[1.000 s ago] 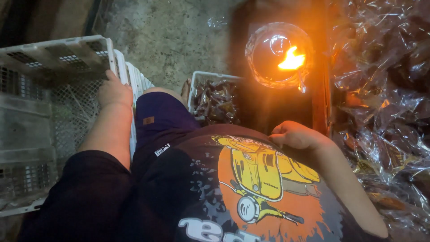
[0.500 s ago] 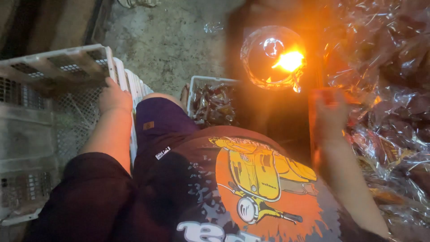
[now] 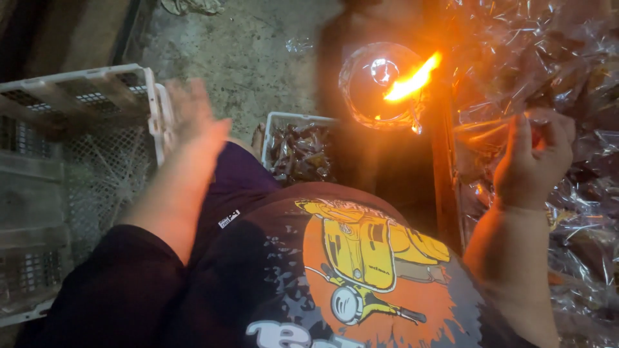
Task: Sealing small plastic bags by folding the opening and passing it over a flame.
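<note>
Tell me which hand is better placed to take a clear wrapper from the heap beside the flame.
Right. The right hand is already raised against the clear wrapper heap, fingers curled at its edge. The left hand is across the body by the white crate, blurred and apart from the heap.

The left hand point(image 3: 190, 119) is a motion blur, its fingers indistinct. The white crate point(image 3: 77, 129) runs off the left edge; the cellophane bags point(image 3: 580, 212) off the right.
</note>
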